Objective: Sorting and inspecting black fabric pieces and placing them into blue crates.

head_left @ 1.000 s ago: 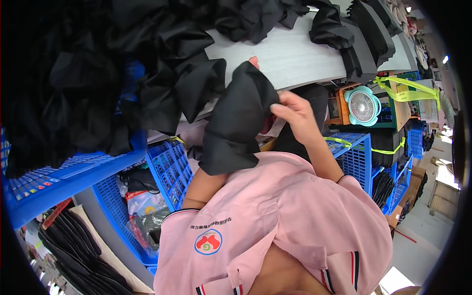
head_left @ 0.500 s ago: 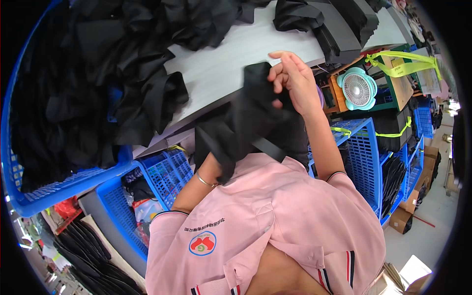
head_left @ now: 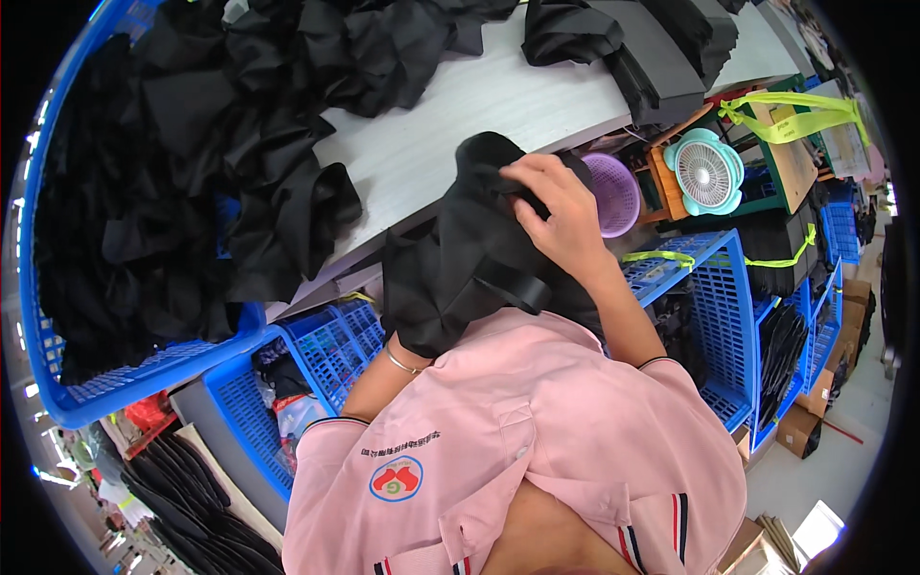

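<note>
1. The table point(head_left: 522, 72) is grey-white; on its top lie black cloth pieces point(head_left: 379, 48), crumpled, and at its right end a stack of flat black sheets point(head_left: 647, 62).
2. The large blue basket point(head_left: 72, 412), at left beside the table, is heaped with crumpled black pieces point(head_left: 182, 182).
3. The blue crate point(head_left: 724, 326) at right contains dark things, too shadowed to tell.
4. The smaller blue basket point(head_left: 240, 402), below the large one, holds dark cloth and plastic-wrapped things point(head_left: 299, 414).
5. The black cloth point(head_left: 450, 244) in work is in front of the chest, near the table's edge, and drapes over the left wrist.
6. The round purple basket point(head_left: 613, 196) stands beyond the right hand, partly covered by it and the cloth.
7. The right hand point(head_left: 556, 206) has its fingers bent on the cloth's upper part; whether they pinch a fold, I cannot tell. The left hand is hidden by the cloth, so its state I cannot tell.
8. A thin bracelet point(head_left: 401, 362) circles the left wrist.
</note>
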Demonstrator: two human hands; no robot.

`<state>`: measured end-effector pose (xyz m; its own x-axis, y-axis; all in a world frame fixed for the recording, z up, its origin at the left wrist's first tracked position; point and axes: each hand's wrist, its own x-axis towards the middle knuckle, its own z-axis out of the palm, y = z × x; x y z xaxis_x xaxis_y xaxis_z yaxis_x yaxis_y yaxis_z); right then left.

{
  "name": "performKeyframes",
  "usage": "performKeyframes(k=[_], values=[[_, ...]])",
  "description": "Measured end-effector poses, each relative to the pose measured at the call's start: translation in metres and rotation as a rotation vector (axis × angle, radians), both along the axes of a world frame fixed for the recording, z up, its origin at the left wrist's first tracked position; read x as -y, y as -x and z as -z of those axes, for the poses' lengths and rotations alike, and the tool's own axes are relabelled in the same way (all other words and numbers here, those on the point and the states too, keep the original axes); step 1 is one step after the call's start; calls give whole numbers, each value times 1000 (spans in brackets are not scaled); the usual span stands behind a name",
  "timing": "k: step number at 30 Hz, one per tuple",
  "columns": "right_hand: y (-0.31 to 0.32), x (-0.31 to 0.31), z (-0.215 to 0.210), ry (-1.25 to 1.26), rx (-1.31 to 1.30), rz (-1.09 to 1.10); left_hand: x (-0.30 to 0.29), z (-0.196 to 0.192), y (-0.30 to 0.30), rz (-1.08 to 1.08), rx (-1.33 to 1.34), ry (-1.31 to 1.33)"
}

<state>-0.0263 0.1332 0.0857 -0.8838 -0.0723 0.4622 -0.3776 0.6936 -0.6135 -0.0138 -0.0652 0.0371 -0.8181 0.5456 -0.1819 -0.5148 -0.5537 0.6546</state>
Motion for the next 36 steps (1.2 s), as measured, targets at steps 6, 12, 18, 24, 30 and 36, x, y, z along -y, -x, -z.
performKeyframes(k=[6, 12, 18, 24, 30, 36], values=[[3, -49, -26, 266, 209, -604, 39, 3, 48, 33, 177, -151], [58, -62, -55, 45, 41, -225, 33, 5, 91, -12, 94, 102], [152, -87, 0, 109, -131, 240, -1, 7, 98, -43, -159, 266], [95, -54, 31, 454, -50, 477, 8, -1, 119, -319, -321, 570], [85, -11, 64, 613, 122, 227, -26, -18, 189, -373, -894, 808], [93, -27, 81, 473, 288, 246, -19, -17, 215, 306, -546, 786]])
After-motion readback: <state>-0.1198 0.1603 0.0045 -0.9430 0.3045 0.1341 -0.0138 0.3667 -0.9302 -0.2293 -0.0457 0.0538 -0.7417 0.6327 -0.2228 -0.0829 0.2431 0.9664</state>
